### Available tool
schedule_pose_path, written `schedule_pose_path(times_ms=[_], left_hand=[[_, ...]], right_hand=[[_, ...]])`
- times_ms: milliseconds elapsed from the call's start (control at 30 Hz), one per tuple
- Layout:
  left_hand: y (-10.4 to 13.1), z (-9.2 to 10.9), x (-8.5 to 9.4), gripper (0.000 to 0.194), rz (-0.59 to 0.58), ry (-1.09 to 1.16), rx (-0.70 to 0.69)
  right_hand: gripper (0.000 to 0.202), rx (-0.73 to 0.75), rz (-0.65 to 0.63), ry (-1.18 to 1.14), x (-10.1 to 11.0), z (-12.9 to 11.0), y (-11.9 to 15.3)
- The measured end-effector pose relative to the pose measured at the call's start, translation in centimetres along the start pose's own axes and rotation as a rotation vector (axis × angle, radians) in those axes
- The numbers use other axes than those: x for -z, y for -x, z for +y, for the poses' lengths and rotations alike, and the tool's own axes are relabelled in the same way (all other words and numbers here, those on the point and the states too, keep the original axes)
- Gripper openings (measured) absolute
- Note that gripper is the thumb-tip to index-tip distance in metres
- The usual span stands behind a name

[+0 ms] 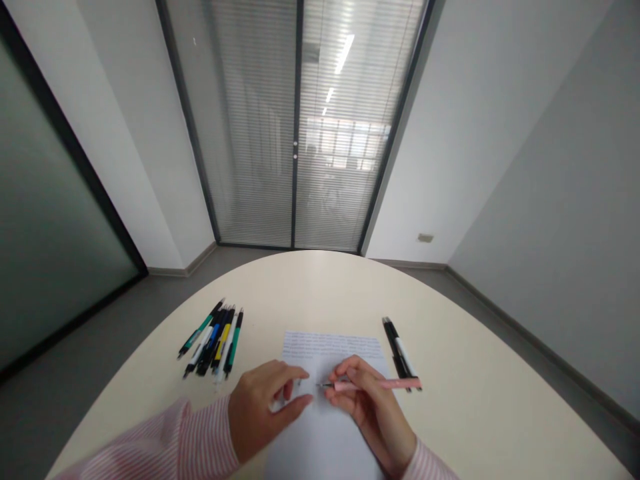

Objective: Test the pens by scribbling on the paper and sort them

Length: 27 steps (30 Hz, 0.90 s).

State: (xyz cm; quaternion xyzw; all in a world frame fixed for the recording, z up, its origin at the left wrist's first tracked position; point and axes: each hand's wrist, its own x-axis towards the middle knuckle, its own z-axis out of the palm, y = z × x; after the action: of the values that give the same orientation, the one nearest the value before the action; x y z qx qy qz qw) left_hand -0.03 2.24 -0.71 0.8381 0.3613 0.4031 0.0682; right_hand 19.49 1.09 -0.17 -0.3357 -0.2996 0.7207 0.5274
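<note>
A pink pen (pixel 400 383) lies nearly level in my right hand (pixel 367 400), which is closed around its front part. Its thin metal tip points left, toward my other hand. My left hand (pixel 273 400) hovers over the paper just left of that tip, thumb and index finger apart. Between those fingers shows a tiny dark spot that I cannot make out. Beneath both hands is a white sheet of paper (pixel 325 440) with lines of small text along its top.
Several pens (pixel 215 343) in green, white, blue, yellow and black lie bunched on the left of the round cream table (pixel 315 287). Two more pens (pixel 399 350), black and white, rest right of the paper. A glass partition with blinds (pixel 260 167) stands beyond the table.
</note>
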Motion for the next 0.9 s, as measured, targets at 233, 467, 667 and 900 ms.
schedule_pose_path(times_ms=[233, 467, 667, 900], left_hand=[[-0.2, 0.9, 0.4, 0.01, 0.019, 0.176, -0.095], [-0.2, 0.8, 0.4, 0.003, 0.006, 0.206, -0.041], [-0.4, 0.3, 1.6, 0.01, 0.158, 0.248, 0.054], [-0.7, -0.2, 2.8, 0.009, 0.181, 0.119, -0.281]], right_hand=[[0.022, -0.071, -0.102, 0.089, -0.4, 0.1, 0.3], [0.02, -0.038, -0.135, 0.048, -0.4, 0.2, 0.2], [0.015, -0.033, -0.007, -0.197, 0.5, -0.2, -0.2], [0.012, 0.06, 0.176, -0.412, 1.9, -0.1, -1.1]])
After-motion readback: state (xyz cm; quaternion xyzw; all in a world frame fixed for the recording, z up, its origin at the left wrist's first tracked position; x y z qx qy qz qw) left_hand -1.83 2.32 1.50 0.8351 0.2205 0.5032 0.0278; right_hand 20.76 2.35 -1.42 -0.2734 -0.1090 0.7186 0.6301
